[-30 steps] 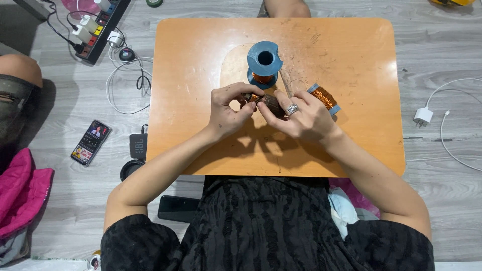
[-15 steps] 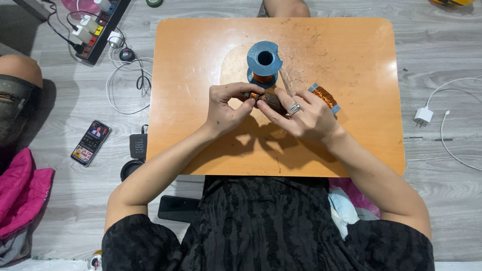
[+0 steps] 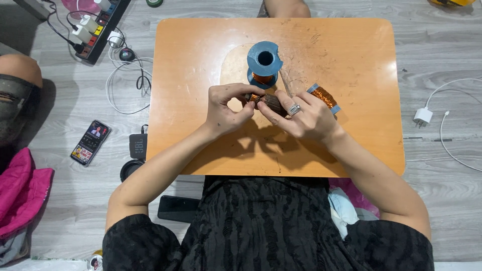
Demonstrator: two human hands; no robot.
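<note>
Copper-wound coil piece (image 3: 270, 102), small, dark and rounded, is held between both hands just above the middle of the counter (image 3: 201, 65), a little in front of the blue spool. It is pinched at its left end by the thumb and fingertips of the left hand (image 3: 227, 108), where a short stretch of bright copper winding shows; its right side is cradled by the fingers of the right hand (image 3: 307, 116), which are curled round it, a ring showing on one finger. Both hands are thus closed on the piece, neither resting flat on the counter. How much of the winding is finished cannot be told: the piece is largely covered by the fingers, though some copper is already on it and the blue spool (image 3: 264, 64), standing upright just beyond the hands, carries copper wire on its core. Both forearms are brought in from the near edge and meet over the centre, wrists raised. A smaller spool of copper wire (image 3: 325, 97) lies on its side just beside the right hand. On the floor to the left lie a phone (image 3: 91, 142), a white cable (image 3: 123, 83) and a power strip (image 3: 98, 27); a white charger (image 3: 423, 116) lies to the right.
</note>
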